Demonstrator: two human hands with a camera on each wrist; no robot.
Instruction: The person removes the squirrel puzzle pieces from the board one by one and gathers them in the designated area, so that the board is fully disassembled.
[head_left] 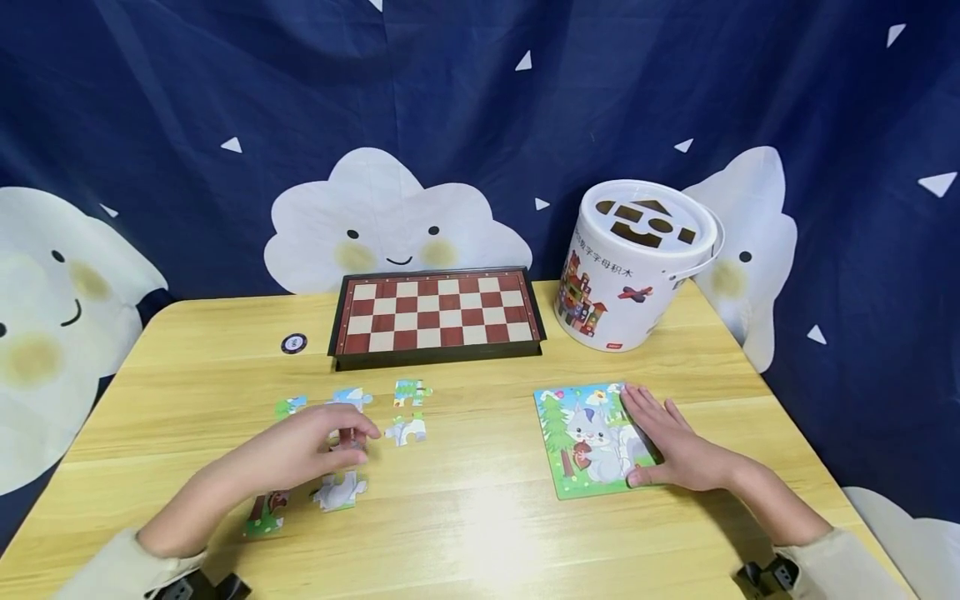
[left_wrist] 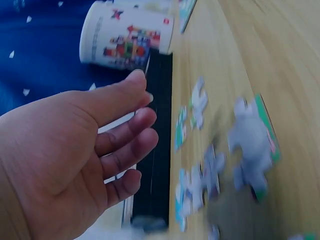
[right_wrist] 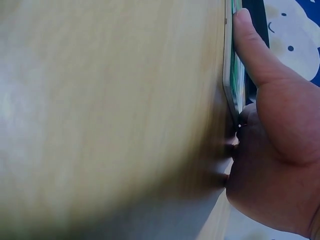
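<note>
A square puzzle board (head_left: 579, 435) with a grey cat picture lies on the wooden table (head_left: 480, 517), right of centre. My right hand (head_left: 660, 440) rests flat on the board's right side with straight fingers. In the right wrist view its thumb (right_wrist: 250, 45) lies along the board's edge (right_wrist: 233, 75). Several loose puzzle pieces (head_left: 406, 430) are scattered on the left. My left hand (head_left: 348, 437) hovers over them with relaxed fingers (left_wrist: 125, 135) and holds nothing. A grey piece (left_wrist: 252, 145) lies just beyond that hand.
A folded red-and-white chessboard (head_left: 437, 312) sits at the back centre of the table, and its black side (left_wrist: 157, 150) faces the left hand. A white toy bucket (head_left: 637, 262) stands back right. A small black disc (head_left: 294, 343) lies left of the chessboard.
</note>
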